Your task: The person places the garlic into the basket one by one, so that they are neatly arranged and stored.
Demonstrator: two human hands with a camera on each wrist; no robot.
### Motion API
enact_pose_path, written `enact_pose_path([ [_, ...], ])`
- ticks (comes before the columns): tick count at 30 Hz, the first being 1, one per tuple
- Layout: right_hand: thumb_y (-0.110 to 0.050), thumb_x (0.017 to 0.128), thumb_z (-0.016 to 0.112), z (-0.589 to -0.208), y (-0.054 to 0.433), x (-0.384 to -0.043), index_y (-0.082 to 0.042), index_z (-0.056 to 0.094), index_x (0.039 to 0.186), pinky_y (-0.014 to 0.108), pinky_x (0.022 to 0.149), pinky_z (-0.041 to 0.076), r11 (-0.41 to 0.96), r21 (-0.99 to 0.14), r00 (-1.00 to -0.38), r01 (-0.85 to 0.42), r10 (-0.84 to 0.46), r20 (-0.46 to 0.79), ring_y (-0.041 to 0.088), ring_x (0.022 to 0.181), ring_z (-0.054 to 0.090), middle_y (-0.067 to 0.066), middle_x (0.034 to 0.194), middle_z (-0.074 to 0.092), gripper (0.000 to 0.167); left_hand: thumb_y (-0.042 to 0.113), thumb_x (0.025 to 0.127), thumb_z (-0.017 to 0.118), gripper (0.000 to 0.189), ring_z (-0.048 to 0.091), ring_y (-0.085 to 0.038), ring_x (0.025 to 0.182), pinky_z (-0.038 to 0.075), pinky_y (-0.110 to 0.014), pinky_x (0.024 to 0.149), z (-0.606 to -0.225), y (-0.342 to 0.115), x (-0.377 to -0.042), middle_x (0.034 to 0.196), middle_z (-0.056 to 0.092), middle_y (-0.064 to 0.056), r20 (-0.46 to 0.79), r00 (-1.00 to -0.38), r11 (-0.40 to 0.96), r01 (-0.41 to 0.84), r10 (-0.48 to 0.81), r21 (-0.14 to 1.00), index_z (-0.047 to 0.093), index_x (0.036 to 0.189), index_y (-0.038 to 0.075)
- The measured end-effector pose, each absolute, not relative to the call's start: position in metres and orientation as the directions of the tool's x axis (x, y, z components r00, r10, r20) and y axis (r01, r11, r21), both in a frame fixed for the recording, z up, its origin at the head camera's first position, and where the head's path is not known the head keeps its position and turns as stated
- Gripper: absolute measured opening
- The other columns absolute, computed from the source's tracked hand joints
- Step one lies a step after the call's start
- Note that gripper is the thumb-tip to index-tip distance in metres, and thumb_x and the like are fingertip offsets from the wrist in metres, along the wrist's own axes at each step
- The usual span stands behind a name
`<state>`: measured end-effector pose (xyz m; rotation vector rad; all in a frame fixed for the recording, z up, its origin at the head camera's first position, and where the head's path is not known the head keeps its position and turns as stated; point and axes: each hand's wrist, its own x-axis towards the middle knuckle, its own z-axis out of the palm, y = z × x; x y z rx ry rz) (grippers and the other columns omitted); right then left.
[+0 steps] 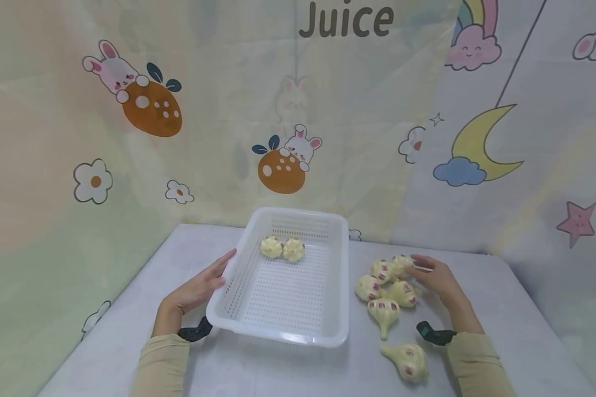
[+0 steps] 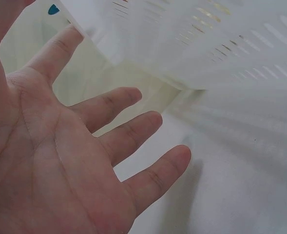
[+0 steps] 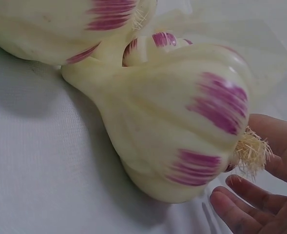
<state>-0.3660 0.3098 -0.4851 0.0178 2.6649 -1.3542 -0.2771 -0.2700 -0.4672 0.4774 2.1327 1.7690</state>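
Note:
A white plastic basket [image 1: 338, 286] with slotted walls stands mid-table, two garlic bulbs [image 1: 282, 249] lying at its far left inside. My left hand [image 1: 198, 286] is at the basket's left side. Its fingers are spread and straight in the left wrist view, with a fingertip [image 2: 75, 34] right at the rim. To the right of the basket lies a cluster of garlic bulbs [image 1: 403, 293] with purple streaks. My right hand [image 1: 437, 281] reaches the farthest bulb [image 1: 402, 264], fingers loosely bent beside it. In the right wrist view, a large bulb [image 3: 177, 122] partly covers that hand's fingers.
One more garlic bulb [image 1: 408, 363] lies nearer the front, apart from the cluster. The white table [image 1: 278, 369] backs onto a patterned cloth [image 1: 218, 110] with cartoon prints, which also rises along both sides.

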Motion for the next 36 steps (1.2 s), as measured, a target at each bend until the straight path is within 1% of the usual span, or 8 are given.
enact_pose_path([
  [4, -0.054, 0.085, 0.063, -0.487, 0.310, -0.367, -0.008, 0.032, 0.147, 0.055, 0.105, 0.035, 0.594, -0.799, -0.987, 0.095, -0.050, -0.155, 0.045, 0.134, 0.035, 0.025, 0.150, 0.032, 0.084, 0.021, 0.098, 0.052, 0.068, 0.037, -0.021, 0.133, 0.032, -0.049, 0.105, -0.466, -0.269, -0.277, 0.160, 0.015, -0.004, -0.039, -0.887, 0.161, 0.040, 0.459, 0.986, 0.013, 0.152, 0.038],
  [10, -0.055, 0.083, 0.065, -0.491, 0.311, -0.371, -0.010, 0.031, 0.148, 0.058, 0.106, 0.031, 0.593, -0.795, -0.984, 0.125, -0.032, -0.178, 0.045, 0.136, 0.031, 0.023, 0.151, 0.032, 0.086, 0.019, 0.099, 0.050, 0.068, 0.036, -0.023, 0.134, 0.034, -0.046, 0.104, -0.467, -0.270, -0.277, 0.160, 0.013, -0.005, -0.025, -0.879, 0.155, 0.057, 0.477, 0.986, 0.011, 0.152, 0.036],
  [13, -0.056, 0.082, 0.065, -0.493, 0.311, -0.373, -0.010, 0.031, 0.148, 0.059, 0.106, 0.030, 0.592, -0.796, -0.983, 0.130, -0.028, -0.181, 0.046, 0.136, 0.031, 0.023, 0.151, 0.031, 0.087, 0.019, 0.099, 0.050, 0.068, 0.035, -0.024, 0.135, 0.034, -0.047, 0.105, -0.468, -0.270, -0.279, 0.160, 0.014, -0.003, -0.030, -0.881, 0.161, 0.053, 0.473, 0.986, 0.012, 0.152, 0.038],
  [19, -0.057, 0.081, 0.065, -0.493, 0.309, -0.372, -0.009, 0.031, 0.148, 0.061, 0.107, 0.027, 0.591, -0.796, -0.983, 0.128, -0.029, -0.180, 0.046, 0.136, 0.030, 0.024, 0.151, 0.030, 0.089, 0.020, 0.098, 0.051, 0.068, 0.032, -0.029, 0.137, 0.031, -0.055, 0.106, -0.470, -0.271, -0.280, 0.160, 0.015, -0.003, -0.033, -0.883, 0.164, 0.051, 0.468, 0.985, 0.012, 0.151, 0.039],
  [24, -0.061, 0.078, 0.066, -0.493, 0.307, -0.373, -0.009, 0.033, 0.147, 0.061, 0.107, 0.026, 0.586, -0.799, -0.983, 0.133, -0.024, -0.181, 0.046, 0.135, 0.031, 0.024, 0.150, 0.032, 0.093, 0.021, 0.098, 0.052, 0.069, 0.032, -0.030, 0.137, 0.032, -0.053, 0.106, -0.470, -0.272, -0.280, 0.160, 0.015, -0.004, -0.034, -0.883, 0.160, 0.046, 0.469, 0.986, 0.012, 0.151, 0.039],
  [27, -0.061, 0.078, 0.066, -0.495, 0.307, -0.375, -0.009, 0.033, 0.147, 0.062, 0.107, 0.026, 0.585, -0.799, -0.983, 0.136, -0.022, -0.183, 0.046, 0.136, 0.030, 0.024, 0.150, 0.031, 0.092, 0.022, 0.098, 0.052, 0.069, 0.032, -0.030, 0.137, 0.033, -0.052, 0.105, -0.470, -0.272, -0.280, 0.160, 0.015, -0.004, -0.033, -0.883, 0.160, 0.048, 0.469, 0.986, 0.012, 0.151, 0.039],
  [29, -0.061, 0.077, 0.067, -0.497, 0.308, -0.376, -0.010, 0.034, 0.146, 0.062, 0.107, 0.025, 0.582, -0.800, -0.981, 0.150, -0.012, -0.193, 0.045, 0.136, 0.030, 0.023, 0.151, 0.031, 0.093, 0.023, 0.098, 0.052, 0.069, 0.032, -0.030, 0.137, 0.033, -0.052, 0.105, -0.470, -0.273, -0.280, 0.160, 0.015, -0.004, -0.032, -0.882, 0.160, 0.050, 0.471, 0.986, 0.012, 0.151, 0.039],
  [36, -0.059, 0.076, 0.069, -0.502, 0.309, -0.377, -0.009, 0.033, 0.146, 0.061, 0.108, 0.025, 0.568, -0.807, -0.981, 0.160, -0.002, -0.196, 0.045, 0.136, 0.030, 0.024, 0.150, 0.032, 0.094, 0.023, 0.098, 0.051, 0.068, 0.033, -0.031, 0.137, 0.032, -0.056, 0.106, -0.470, -0.272, -0.279, 0.159, 0.016, -0.004, -0.041, -0.885, 0.165, 0.041, 0.463, 0.985, 0.012, 0.151, 0.040],
])
